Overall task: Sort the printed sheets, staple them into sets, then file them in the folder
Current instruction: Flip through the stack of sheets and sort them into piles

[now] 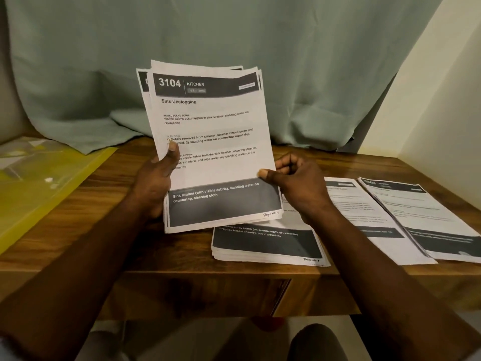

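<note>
Where the scene was closed off at the back, a pale grey-green curtain point(234, 35) was hung across almost the full width, with its hem bunched on the rear of a wooden counter point(104, 243). A plain cream wall point(447, 100) was seen at the right.

On the left part of the counter a translucent yellow folder point(39, 186) was laid flat, well apart from the papers. On the right part, three piles of printed sheets were laid side by side. A far-right pile point(429, 220) was set touching a middle pile point(364, 214). A near pile point(265, 246) was placed at the counter's front edge, with a handwritten page note at its lower right corner.

Just above and left of the near pile, a held stack point(216, 204) of printed sheets was raised over the middle of the counter and tilted back. Its left edge was gripped by the left hand point(156, 181), with the thumb pressed on the front and the fingers hidden behind the paper. Its right edge was pinched by the right hand point(296, 186), between the thumb and curled fingers point(287, 162).

The top sheet point(208, 121) was headed "3104 KITCHEN" and "Sink Unclogging". "Page No: 4" was handwritten at its lower right corner.
</note>
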